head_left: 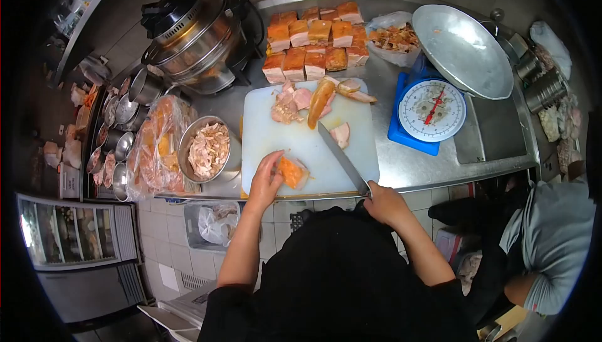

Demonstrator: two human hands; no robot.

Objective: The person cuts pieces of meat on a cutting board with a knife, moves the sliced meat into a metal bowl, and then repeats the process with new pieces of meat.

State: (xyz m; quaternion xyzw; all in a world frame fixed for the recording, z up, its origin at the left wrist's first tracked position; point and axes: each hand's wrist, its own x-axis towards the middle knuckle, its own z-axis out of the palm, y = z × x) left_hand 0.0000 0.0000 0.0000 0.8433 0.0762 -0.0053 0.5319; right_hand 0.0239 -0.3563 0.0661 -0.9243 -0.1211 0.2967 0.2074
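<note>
My right hand (384, 203) is wrapped around the handle of a long kitchen knife (342, 157), whose blade points up and left across the white cutting board (257, 135). On the board's near left part, my left hand (268, 176) grips the side of an orange-skinned piece of pork (292, 172). Beside the knife blade lies a small pale slice of meat (340, 135). Toward the far side of the board are pinkish meat scraps (287, 105) and a long browned piece of rind (322, 102); another strip (356, 91) lies near the far right corner.
Rows of pork blocks (315, 34) stand behind the board. To its right is a blue dial scale (433, 110) with a metal pan (464, 50). A bowl of chopped meat (209, 150) and bagged meat (164, 144) sit left. Another person (552, 241) is at right.
</note>
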